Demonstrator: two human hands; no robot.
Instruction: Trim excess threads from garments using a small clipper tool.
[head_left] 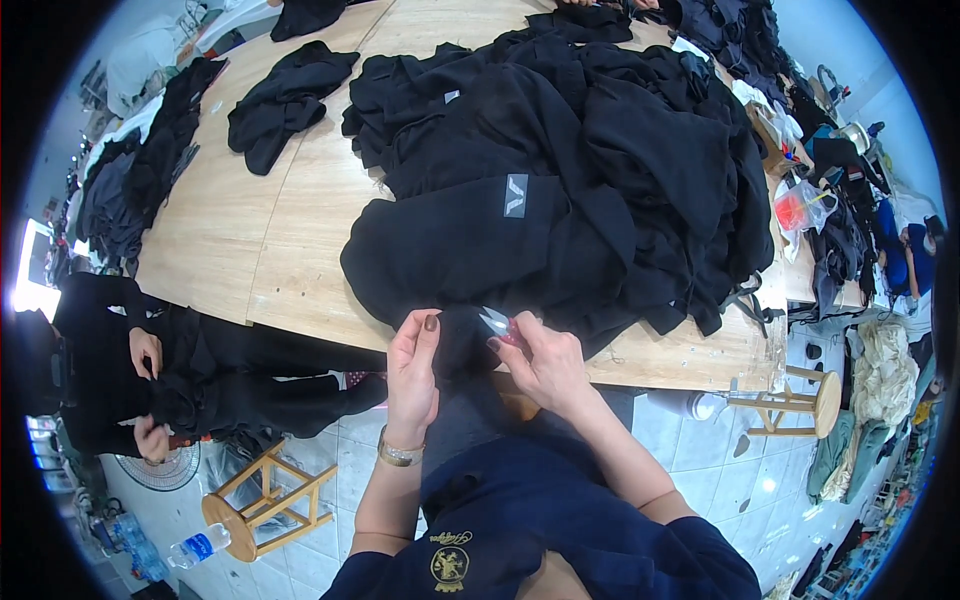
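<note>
My left hand [412,368] pinches the edge of a black garment [450,250] that hangs over the near edge of the wooden table [250,240]. In my right hand [545,362] I hold small thread snips [497,323] with a pink handle, their blades pointing at the cloth between my two hands. The garment carries a small grey label [515,195]. It lies at the front of a big pile of black garments [600,130] covering the right half of the table.
A person in black [150,370] sits at my left, handling dark cloth. Two wooden stools [265,495] [800,400] stand on the tiled floor, with a water bottle [198,547] lying near the left one. More black garments [285,100] lie across the table's far left.
</note>
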